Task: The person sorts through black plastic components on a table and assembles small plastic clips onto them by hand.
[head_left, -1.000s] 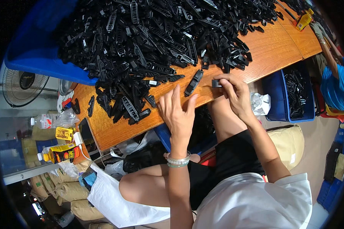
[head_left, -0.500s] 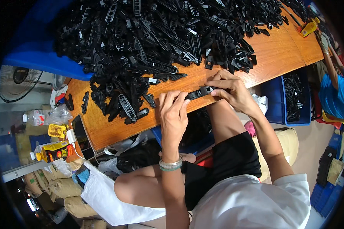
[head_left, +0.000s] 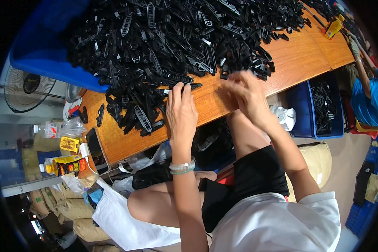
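My left hand [head_left: 181, 111], with bracelets on its wrist, lies over the table's near side. Its fingers are stretched forward, and the tips touch or nearly touch a long black plastic part [head_left: 194, 86] at the pile's near edge; the thumb is hidden. Motion smears the fingers of my right hand [head_left: 248, 96], which hovers right of it, close to a small black plastic piece [head_left: 224, 72]. Whether it holds anything cannot be made out. Beyond both hands spreads a big heap of black plastic parts [head_left: 155, 46], some long with ladder-like ribs.
The wooden table [head_left: 290, 59] runs across the view. A blue tub [head_left: 50, 73] leans in at far left, near a fan [head_left: 29, 86] and bottles [head_left: 67, 165]. At right stands a blue bin [head_left: 300, 111] of black parts. A co-worker in a blue shirt [head_left: 367, 101] works beyond it.
The black part held between both hands is out of them and no longer seen there. My left hand has moved forward to the pile; my right hand has lifted away, left and blurred.
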A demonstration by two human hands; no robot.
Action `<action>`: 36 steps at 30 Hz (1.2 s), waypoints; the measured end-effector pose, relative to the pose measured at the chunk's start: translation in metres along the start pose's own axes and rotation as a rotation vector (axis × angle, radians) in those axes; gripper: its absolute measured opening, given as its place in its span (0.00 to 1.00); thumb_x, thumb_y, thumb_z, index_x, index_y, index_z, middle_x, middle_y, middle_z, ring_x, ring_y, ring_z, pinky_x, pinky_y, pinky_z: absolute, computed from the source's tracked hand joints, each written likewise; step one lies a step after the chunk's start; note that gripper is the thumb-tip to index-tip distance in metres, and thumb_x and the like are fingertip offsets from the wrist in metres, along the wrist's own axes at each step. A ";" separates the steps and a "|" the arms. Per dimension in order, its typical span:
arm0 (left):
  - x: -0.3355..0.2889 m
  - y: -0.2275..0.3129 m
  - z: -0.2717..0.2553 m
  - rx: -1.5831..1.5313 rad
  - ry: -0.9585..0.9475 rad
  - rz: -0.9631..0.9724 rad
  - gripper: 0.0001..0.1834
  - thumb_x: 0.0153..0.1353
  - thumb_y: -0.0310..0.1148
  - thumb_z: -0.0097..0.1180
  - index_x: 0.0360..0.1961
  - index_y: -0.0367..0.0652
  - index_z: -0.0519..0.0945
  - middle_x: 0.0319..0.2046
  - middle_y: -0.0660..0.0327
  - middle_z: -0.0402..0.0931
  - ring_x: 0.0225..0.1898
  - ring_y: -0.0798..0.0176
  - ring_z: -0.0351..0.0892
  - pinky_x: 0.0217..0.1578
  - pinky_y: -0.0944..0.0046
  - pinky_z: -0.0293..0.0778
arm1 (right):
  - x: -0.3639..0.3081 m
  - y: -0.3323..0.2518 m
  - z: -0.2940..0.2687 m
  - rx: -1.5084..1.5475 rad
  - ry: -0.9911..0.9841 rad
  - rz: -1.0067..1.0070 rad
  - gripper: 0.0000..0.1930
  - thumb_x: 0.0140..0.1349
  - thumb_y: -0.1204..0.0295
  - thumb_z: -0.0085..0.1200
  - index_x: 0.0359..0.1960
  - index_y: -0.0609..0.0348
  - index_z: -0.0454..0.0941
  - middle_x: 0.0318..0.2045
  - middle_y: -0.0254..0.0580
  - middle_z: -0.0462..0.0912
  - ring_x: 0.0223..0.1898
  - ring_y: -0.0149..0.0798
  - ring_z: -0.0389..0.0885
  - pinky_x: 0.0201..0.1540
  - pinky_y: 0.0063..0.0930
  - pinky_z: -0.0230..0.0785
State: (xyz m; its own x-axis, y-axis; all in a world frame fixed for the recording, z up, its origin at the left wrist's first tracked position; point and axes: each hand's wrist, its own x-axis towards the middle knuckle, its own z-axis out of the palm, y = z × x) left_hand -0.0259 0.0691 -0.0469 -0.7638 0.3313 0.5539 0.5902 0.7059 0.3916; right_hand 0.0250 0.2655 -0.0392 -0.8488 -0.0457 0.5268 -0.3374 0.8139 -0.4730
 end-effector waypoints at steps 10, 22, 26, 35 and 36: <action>0.009 0.006 -0.013 0.121 -0.107 0.130 0.14 0.52 0.22 0.58 0.42 0.34 0.74 0.38 0.51 0.71 0.42 0.48 0.72 0.44 0.52 0.70 | 0.023 0.018 0.022 -0.288 0.134 -0.303 0.09 0.47 0.70 0.60 0.31 0.56 0.78 0.49 0.41 0.75 0.51 0.44 0.71 0.50 0.38 0.61; -0.036 0.017 -0.006 -0.520 0.165 -0.242 0.13 0.64 0.17 0.47 0.49 0.32 0.74 0.41 0.54 0.72 0.28 0.69 0.79 0.29 0.72 0.77 | -0.001 -0.011 0.016 1.094 0.106 0.746 0.13 0.74 0.67 0.39 0.49 0.58 0.75 0.25 0.29 0.74 0.22 0.18 0.68 0.24 0.12 0.58; -0.042 0.010 -0.009 -0.870 0.006 -0.555 0.11 0.61 0.17 0.52 0.46 0.32 0.76 0.40 0.56 0.74 0.30 0.71 0.79 0.29 0.74 0.76 | 0.002 -0.008 0.009 1.120 -0.143 0.600 0.15 0.70 0.71 0.46 0.55 0.60 0.74 0.25 0.30 0.75 0.27 0.19 0.71 0.29 0.14 0.64; -0.032 0.007 -0.018 -0.337 -0.077 -0.250 0.12 0.47 0.19 0.64 0.36 0.34 0.82 0.34 0.56 0.75 0.40 0.54 0.72 0.44 0.60 0.69 | -0.001 0.003 0.013 0.497 -0.314 0.088 0.16 0.57 0.73 0.61 0.46 0.65 0.81 0.33 0.42 0.78 0.39 0.39 0.74 0.48 0.31 0.65; -0.031 0.006 -0.019 -0.338 -0.079 -0.256 0.12 0.47 0.19 0.64 0.36 0.34 0.82 0.34 0.56 0.75 0.40 0.54 0.72 0.44 0.60 0.69 | -0.001 0.004 0.014 0.498 -0.320 0.091 0.16 0.57 0.73 0.61 0.46 0.65 0.81 0.33 0.42 0.78 0.39 0.39 0.74 0.48 0.31 0.65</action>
State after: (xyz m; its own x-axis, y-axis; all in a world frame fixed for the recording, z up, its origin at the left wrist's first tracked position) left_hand 0.0062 0.0511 -0.0479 -0.9065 0.2287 0.3548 0.4217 0.5308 0.7351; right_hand 0.0186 0.2610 -0.0514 -0.9375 -0.2237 0.2666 -0.3425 0.4571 -0.8208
